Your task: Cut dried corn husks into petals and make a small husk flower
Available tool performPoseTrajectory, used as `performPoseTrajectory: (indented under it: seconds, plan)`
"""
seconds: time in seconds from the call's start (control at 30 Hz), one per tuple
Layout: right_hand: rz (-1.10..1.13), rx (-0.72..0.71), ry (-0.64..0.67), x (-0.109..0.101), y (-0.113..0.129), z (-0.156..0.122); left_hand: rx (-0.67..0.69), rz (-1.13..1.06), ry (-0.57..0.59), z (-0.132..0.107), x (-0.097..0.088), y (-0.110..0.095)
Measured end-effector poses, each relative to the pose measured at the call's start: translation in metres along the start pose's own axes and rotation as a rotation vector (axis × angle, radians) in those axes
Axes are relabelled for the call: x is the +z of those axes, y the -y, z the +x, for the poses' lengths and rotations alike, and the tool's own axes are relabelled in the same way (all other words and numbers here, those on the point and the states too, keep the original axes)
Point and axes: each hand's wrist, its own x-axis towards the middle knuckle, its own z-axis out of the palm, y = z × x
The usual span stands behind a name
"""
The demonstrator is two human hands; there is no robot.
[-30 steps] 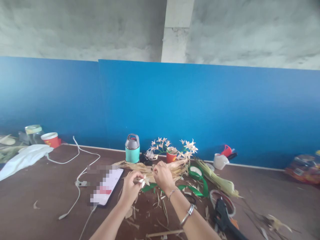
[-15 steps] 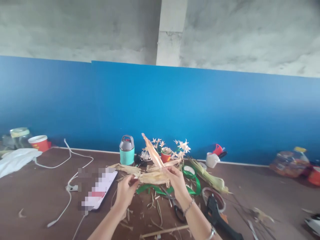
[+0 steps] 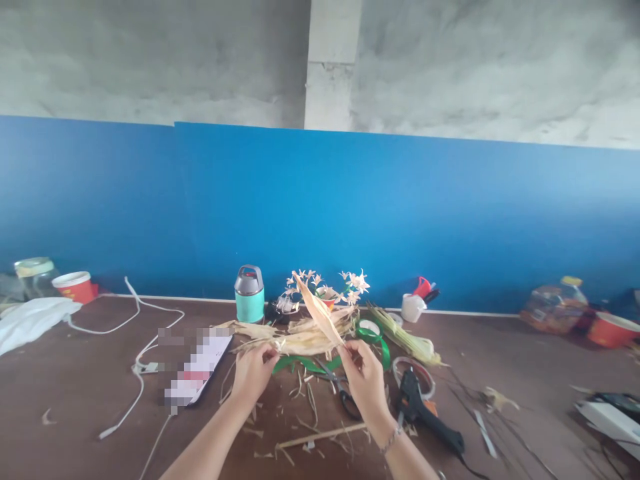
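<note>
A pale dried corn husk (image 3: 316, 308) slants up and to the left from my right hand (image 3: 365, 380), pinched at its lower end between thumb and fingers. My left hand (image 3: 253, 375) is closed at the fingertips around a small whitish scrap (image 3: 279, 345), whose kind is unclear. Beneath and behind both hands lie more dried husks (image 3: 305, 345). Scissors (image 3: 346, 399) rest by my right wrist, partly covered by that hand. Green ribbon (image 3: 376, 343) curls behind it. Husk flowers (image 3: 356, 285) stand in a red cup (image 3: 327, 297) at the back, partly hidden by the husk.
A black glue gun (image 3: 425, 413) and a tape roll (image 3: 431, 381) lie right of my right hand. A phone (image 3: 203, 370) and white cable (image 3: 136, 393) lie left. A teal flask (image 3: 249, 303), green stalks (image 3: 407, 340) and a white cup (image 3: 413, 308) stand or lie farther back.
My right hand has shifted right with the husk, widening the space between my hands. The husk's surface looks turned and narrower. The whole view has swung slightly right.
</note>
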Motion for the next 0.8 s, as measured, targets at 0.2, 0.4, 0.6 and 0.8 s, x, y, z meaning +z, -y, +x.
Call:
performPoseTrajectory:
  seconds: [0.2, 0.4, 0.6, 0.8]
  plan:
    - [-0.134, -0.126, 0.020, 0.000, 0.001, -0.006, 0.022, 0.024, 0.002, -0.001, 0.002, -0.001]
    - [-0.184, -0.233, 0.018, 0.001, 0.001, -0.011, 0.005, 0.014, -0.133, -0.005, -0.003, -0.004]
    - [-0.302, -0.427, 0.090, 0.000, 0.011, -0.016, -0.052, -0.712, 0.150, -0.022, -0.016, -0.043]
    - [-0.375, -0.503, 0.331, 0.004, 0.025, -0.022, -0.372, -1.215, 0.090, -0.032, -0.010, -0.057]
